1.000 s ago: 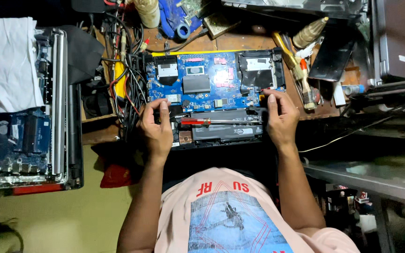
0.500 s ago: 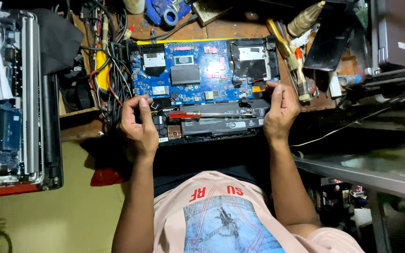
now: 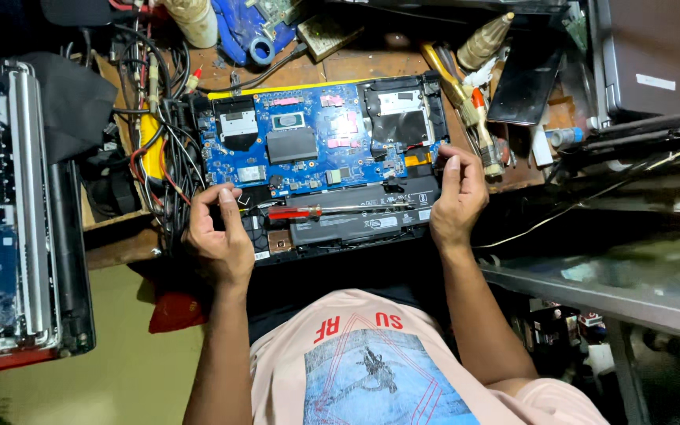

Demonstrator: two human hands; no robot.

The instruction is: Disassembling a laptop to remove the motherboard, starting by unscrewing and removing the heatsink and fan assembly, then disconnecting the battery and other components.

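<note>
Your left hand (image 3: 218,236) and right hand (image 3: 456,197) grip the opened laptop (image 3: 320,161) at its two near corners on the table (image 3: 371,67), fingers clamped on its edges. It looks stiff but fragile: hold the frame, not the blue board. A red screwdriver (image 3: 332,210) lies loose across it.

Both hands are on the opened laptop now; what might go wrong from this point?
The red-handled screwdriver lies loose across the battery, so it may roll or scratch if the laptop tips. The left hand works beside tangled cables that could snag. The right hand grips the edge near the exposed blue board.
</note>
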